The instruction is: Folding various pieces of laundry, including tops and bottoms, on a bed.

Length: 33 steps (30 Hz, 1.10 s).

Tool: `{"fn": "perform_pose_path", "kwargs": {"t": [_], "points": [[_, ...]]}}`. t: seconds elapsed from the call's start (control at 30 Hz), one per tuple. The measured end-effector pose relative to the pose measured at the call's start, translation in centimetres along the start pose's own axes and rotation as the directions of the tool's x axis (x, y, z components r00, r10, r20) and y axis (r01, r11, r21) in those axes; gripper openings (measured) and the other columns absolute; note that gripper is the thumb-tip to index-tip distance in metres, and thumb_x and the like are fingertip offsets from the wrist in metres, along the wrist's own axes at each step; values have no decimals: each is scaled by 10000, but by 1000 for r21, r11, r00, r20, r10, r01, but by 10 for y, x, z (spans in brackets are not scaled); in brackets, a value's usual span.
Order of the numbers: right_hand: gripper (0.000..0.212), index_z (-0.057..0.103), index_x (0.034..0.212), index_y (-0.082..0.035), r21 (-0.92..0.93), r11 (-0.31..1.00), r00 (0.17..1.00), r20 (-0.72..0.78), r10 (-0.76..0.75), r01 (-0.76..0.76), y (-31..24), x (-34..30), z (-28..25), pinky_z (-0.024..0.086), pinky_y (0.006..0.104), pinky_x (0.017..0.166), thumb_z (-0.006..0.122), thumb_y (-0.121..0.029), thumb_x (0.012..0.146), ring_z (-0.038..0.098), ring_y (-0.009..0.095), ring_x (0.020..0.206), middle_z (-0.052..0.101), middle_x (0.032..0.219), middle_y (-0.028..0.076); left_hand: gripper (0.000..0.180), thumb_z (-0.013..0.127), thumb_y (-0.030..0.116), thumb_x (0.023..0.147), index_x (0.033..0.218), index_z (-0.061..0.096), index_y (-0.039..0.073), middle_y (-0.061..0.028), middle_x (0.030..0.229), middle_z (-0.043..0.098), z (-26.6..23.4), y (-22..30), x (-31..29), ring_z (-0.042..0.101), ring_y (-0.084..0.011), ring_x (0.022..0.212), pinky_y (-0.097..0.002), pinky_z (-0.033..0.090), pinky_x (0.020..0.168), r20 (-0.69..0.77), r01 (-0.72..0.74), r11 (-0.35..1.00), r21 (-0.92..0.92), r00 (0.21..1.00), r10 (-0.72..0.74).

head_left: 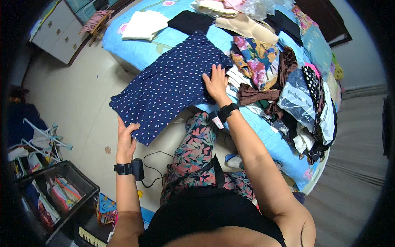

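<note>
The navy dotted cloth (168,78), lying partly on the bed (135,53) and reaching past its side, looks light, soft and limp, best held by its edges, one of which the left grip (126,142) pinches while the right grip (217,85) rests spread on top.

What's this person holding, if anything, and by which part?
The left hand grips the navy polka-dot cloth by its left edge; the right hand rests on top near its right end, apparently without gripping.
</note>
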State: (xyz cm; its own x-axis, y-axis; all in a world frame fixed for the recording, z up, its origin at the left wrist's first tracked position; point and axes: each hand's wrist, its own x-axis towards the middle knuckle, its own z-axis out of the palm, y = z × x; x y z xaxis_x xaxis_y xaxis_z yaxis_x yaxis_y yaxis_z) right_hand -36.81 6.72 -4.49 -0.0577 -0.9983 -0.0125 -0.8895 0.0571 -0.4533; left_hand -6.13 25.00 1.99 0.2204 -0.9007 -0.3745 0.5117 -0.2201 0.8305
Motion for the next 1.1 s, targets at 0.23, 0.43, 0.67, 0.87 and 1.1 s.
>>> {"fn": "perform_pose_path", "kwargs": {"t": [0.23,0.43,0.67,0.87,1.1], "points": [[627,325,1507,-90,444,724,690,273,-670,527,-131,-72,53,115,470,1198,429,-444,1001,153,340,1487,201,1605,151,860,571,-136,689,1464,295,112,-75,1298,518,-4,-3,0,561,-193,1145,-315,531,902,6,-23,999,48,1000,23],[655,385,1490,-91,736,672,637,481,-603,80,-92,-52,73,166,441,1184,275,-541,1027,241,301,1464,326,1564,126,1026,570,-130,732,1564,28,129,-155,1442,391,48,4,23,548,-209,1156,-290,531,862,109,-95,995,39,990,90],[658,483,1403,-104,646,-374,741,630,-233,-666,-39,-49,20,441,433,1060,272,-590,1012,557,280,1221,534,1387,120,988,730,182,857,1557,37,106,-171,1462,387,150,-26,91,570,-237,1137,-366,574,756,198,143,956,254,960,-197],[622,430,1382,-37,837,-250,872,481,-90,-488,-51,-75,20,469,417,1031,675,-370,917,592,262,1160,574,1309,126,506,759,161,793,1256,595,36,-130,1156,629,92,-56,160,616,-207,975,-347,536,825,86,-284,628,725,941,326],[441,504,1207,21,864,36,800,449,398,-503,-62,-74,45,477,344,898,721,-186,883,596,220,1035,613,1174,118,672,818,295,711,1282,548,64,-170,1161,610,66,-27,212,529,-345,1135,-427,396,1013,288,-413,170,895,824,488]]}}
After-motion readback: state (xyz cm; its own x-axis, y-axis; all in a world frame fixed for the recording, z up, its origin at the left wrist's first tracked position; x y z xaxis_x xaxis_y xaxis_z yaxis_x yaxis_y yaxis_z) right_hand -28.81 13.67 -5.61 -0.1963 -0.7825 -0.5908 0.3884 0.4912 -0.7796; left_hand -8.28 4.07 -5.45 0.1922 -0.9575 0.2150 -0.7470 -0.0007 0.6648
